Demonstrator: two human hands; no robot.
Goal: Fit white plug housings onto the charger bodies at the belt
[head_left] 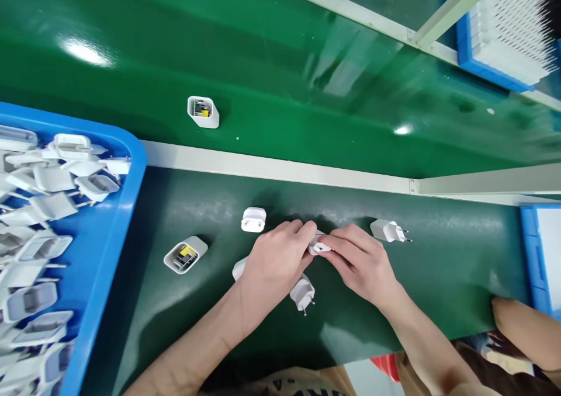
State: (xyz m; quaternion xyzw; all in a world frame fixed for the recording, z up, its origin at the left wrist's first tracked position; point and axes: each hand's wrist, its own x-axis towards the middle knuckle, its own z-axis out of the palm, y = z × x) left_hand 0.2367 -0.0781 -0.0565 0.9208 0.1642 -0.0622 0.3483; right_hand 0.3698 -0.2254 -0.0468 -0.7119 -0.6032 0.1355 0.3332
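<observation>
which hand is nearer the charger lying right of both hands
Right. The right hand is close to that charger, on its near left side; the left hand is farther left.

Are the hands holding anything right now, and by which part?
Yes, a white charger: the left hand grips its left side, the right hand its right edge; exact finger contacts are partly hidden.

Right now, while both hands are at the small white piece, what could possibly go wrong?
The white piece is held between the left hand and right hand, so it might slip. The two-pin plug lies close beside the left hand and could be knocked if that hand shifts. The open casing nearer the hands exposes a yellow part, which might get bumped.
</observation>
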